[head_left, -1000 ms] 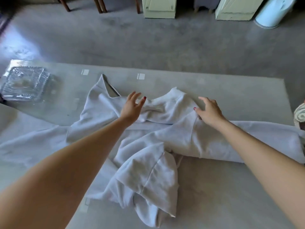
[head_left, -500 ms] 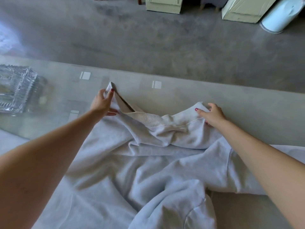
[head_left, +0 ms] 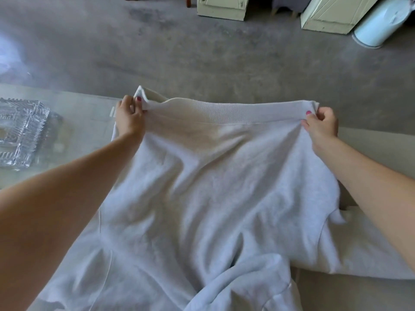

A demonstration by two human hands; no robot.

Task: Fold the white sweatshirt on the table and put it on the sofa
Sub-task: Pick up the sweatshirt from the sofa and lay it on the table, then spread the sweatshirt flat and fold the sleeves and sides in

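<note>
Spreading across the pale glass-topped table [head_left: 370, 144]: rumpled white cotton sweatshirt [head_left: 202, 198]; sitting at left (well apart), square cut-glass dish [head_left: 18, 133].

A single head-worn camera looks forward and steeply down from above the near edge of the counter [head_left: 370, 142]. It sits close over both forearms, which enter from the bottom corners. The wide lens bends the far floor [head_left: 202, 52] upward, and cupboard bases [head_left: 222, 10] cross the top edge.
</note>
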